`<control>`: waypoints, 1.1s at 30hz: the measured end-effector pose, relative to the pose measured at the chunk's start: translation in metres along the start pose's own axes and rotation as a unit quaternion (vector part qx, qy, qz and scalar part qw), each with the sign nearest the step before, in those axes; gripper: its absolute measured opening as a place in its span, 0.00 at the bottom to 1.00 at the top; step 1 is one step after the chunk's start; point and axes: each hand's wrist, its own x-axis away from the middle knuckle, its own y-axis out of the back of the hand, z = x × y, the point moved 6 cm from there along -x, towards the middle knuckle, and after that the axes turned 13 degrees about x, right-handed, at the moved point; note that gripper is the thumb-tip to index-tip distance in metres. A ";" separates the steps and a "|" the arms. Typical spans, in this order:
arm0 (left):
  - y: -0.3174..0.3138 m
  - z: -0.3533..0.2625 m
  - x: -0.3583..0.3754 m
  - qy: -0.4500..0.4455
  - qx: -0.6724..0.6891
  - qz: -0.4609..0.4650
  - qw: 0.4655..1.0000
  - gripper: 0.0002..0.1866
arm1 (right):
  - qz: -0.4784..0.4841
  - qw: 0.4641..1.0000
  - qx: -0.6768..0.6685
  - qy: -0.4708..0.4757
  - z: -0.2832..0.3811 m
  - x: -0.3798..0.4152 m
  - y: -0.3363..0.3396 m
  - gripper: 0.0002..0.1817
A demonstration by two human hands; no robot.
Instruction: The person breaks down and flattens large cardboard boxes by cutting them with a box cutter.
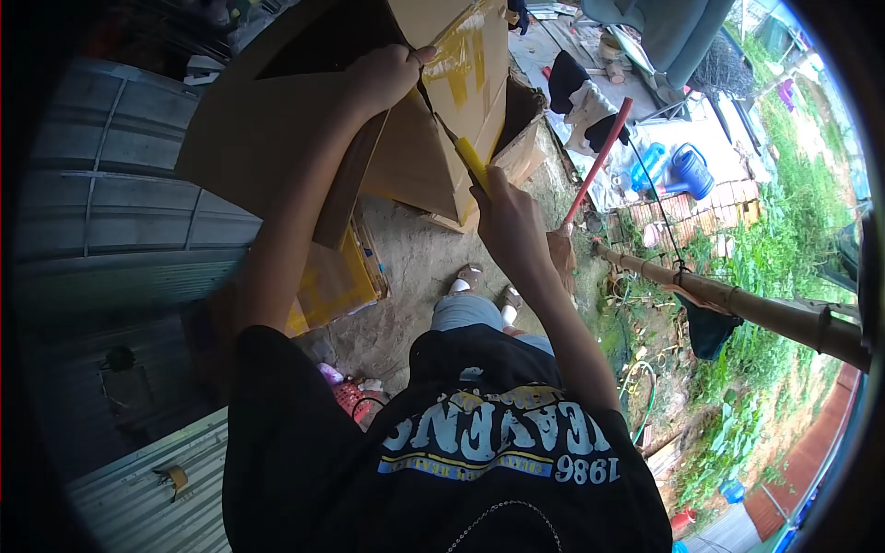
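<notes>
A large brown cardboard box [461, 175] with open flaps stands in front of me. Strips of clear and yellow tape [461, 57] cover part of its side. My left hand [387, 76] is closed on the box's upper edge, beside the dark opening. In my right hand [510, 219] is a yellow box cutter [472, 162], gripped by its handle. Its blade points up and left and meets the cardboard along a slit or edge below my left hand. How deep the blade sits cannot be made out.
Another taped cardboard piece [336, 286] lies low at left, near a red basket [355, 398]. On the right, a bamboo pole [737, 300] slants past a red-topped stick [608, 147]. A blue watering can [690, 173] sits farther back. Grey metal panels [138, 157] line the left.
</notes>
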 end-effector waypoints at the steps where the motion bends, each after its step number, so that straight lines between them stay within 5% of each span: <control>1: 0.001 -0.005 0.001 -0.009 -0.010 -0.031 0.999 0.28 | -0.006 1.000 0.003 0.001 -0.001 0.000 0.000 0.10; 11: 0.006 -0.010 -0.009 -0.051 0.008 -0.074 0.996 0.27 | 0.024 0.999 0.024 0.008 -0.008 -0.028 -0.022 0.09; 15: 0.004 -0.003 -0.010 -0.097 -0.054 -0.176 0.978 0.26 | 0.047 0.997 0.032 -0.052 -0.003 -0.016 -0.028 0.11; 27: 0.012 0.020 0.006 -0.082 0.026 -0.133 0.987 0.26 | 0.042 0.998 0.035 0.023 0.004 -0.027 -0.055 0.08; 33: 0.006 0.006 0.008 -0.077 -0.016 -0.171 0.982 0.26 | 0.051 0.997 0.036 -0.041 -0.004 -0.015 -0.051 0.09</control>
